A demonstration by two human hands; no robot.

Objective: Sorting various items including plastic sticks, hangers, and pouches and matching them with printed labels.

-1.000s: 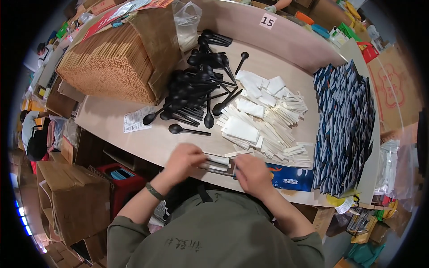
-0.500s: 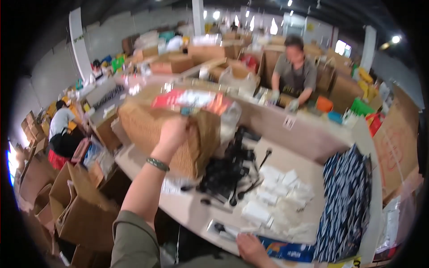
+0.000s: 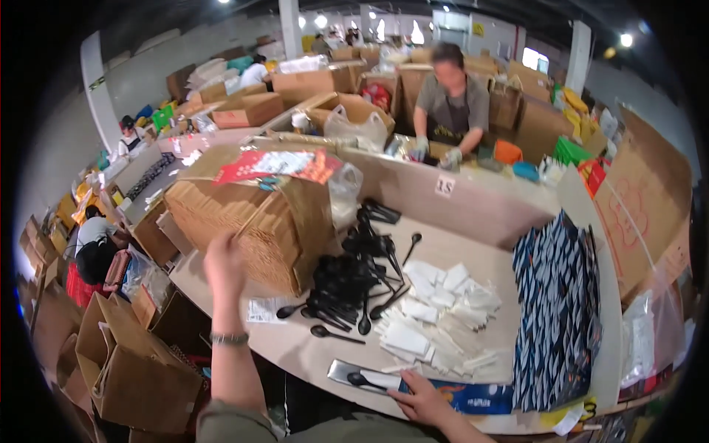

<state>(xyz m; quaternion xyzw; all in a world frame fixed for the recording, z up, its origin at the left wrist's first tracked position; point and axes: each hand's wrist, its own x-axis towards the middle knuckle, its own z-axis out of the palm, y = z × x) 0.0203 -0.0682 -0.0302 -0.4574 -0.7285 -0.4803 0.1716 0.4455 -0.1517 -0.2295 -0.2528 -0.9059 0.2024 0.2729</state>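
My left hand (image 3: 225, 264) is beside a tall stack of thin brown pieces (image 3: 247, 232). Its blurred fingers are closed on a thin brown strip (image 3: 256, 213) slanting up across the stack. On the near table edge, my right hand (image 3: 427, 399) grips a flat blue and silver packet (image 3: 473, 399). A black plastic spoon (image 3: 357, 379) lies on the packet's silver end, its handle pointing toward those fingers. Beyond are a heap of black spoons (image 3: 341, 284) and a pile of small white paper packets (image 3: 436, 306).
Rows of dark blue patterned packets (image 3: 557, 317) fill the table's right side. A low partition (image 3: 473, 196) bounds its back, with a gloved co-worker (image 3: 452, 103) behind it. Open cardboard boxes (image 3: 133, 369) stand low at left. A red packet (image 3: 284, 164) tops the brown stack.
My left hand has come down and left from the top of the brown stack, with a thin strip now in it. My right hand stays by the packet and spoon. The view has shifted.
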